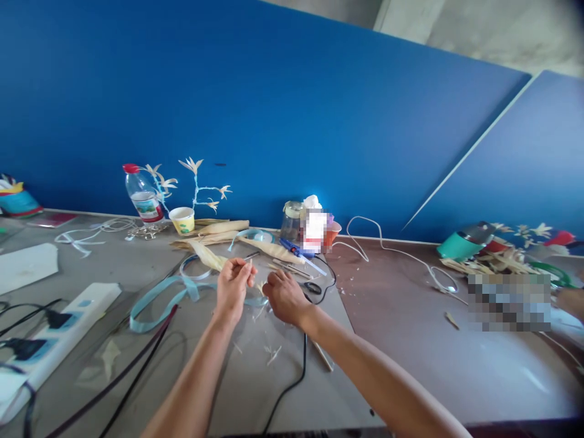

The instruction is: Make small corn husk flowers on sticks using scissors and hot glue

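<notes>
My left hand [233,285] is raised above the table, its thumb and fingers pinched round a small pale strip whose tip shows at the fingertips. My right hand [286,296] is beside it, palm down with the fingers curled together. A small pale tuft of husk [261,289] shows at the right fingertips; what lies inside that grip is hidden. Behind my hands are dried corn husks [274,248] and a blue glue gun [292,247]. Scissors [312,288] lie just right of my right hand. Light blue ribbon [157,316] loops to the left.
A white power strip [93,313] with black plugs lies at left. Husk flowers on blue stems [196,188] stand in a paper cup [182,220] near a water bottle [145,198]. A glass jar [292,220] stands behind. Another person's hand [570,301] is at the right edge.
</notes>
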Motion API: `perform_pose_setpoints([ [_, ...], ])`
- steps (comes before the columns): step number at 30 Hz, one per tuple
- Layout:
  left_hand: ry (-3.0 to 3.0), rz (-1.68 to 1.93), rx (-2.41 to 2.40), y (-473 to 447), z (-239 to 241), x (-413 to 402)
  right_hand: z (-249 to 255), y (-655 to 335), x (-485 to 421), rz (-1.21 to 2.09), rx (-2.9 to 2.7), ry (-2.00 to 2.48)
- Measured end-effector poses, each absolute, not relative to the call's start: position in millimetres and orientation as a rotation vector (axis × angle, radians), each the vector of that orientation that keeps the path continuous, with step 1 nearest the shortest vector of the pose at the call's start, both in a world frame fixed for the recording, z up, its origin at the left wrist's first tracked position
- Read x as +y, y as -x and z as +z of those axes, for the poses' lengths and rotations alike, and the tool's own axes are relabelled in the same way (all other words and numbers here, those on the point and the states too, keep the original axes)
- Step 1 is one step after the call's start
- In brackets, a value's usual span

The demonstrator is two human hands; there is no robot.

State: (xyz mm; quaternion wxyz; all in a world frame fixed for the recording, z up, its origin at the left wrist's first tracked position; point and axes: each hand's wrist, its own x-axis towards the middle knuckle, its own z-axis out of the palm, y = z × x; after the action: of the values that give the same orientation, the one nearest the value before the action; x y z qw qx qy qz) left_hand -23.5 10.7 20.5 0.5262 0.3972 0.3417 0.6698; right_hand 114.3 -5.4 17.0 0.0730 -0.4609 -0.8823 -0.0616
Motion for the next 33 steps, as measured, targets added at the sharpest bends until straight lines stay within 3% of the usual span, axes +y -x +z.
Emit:
perform_pose_setpoints([
  [9, -0.974, 1.844, 0.840, 24, 27, 5, 51, -111, 43, 0.015, -2.461, 1.667],
  [16, -1.013, 1.847, 0.932, 22, 24, 6, 48, -90, 86, 0.090, -2.414, 1.761],
  [24, -1.045, 1.783, 0.990, 20, 22, 5, 40, -122, 23, 0.455, -2.364, 1.693],
  [33, -1.080, 1.701, 1.063, 16, 20, 4, 11, -112, -4, 0.336, -2.358, 1.812],
])
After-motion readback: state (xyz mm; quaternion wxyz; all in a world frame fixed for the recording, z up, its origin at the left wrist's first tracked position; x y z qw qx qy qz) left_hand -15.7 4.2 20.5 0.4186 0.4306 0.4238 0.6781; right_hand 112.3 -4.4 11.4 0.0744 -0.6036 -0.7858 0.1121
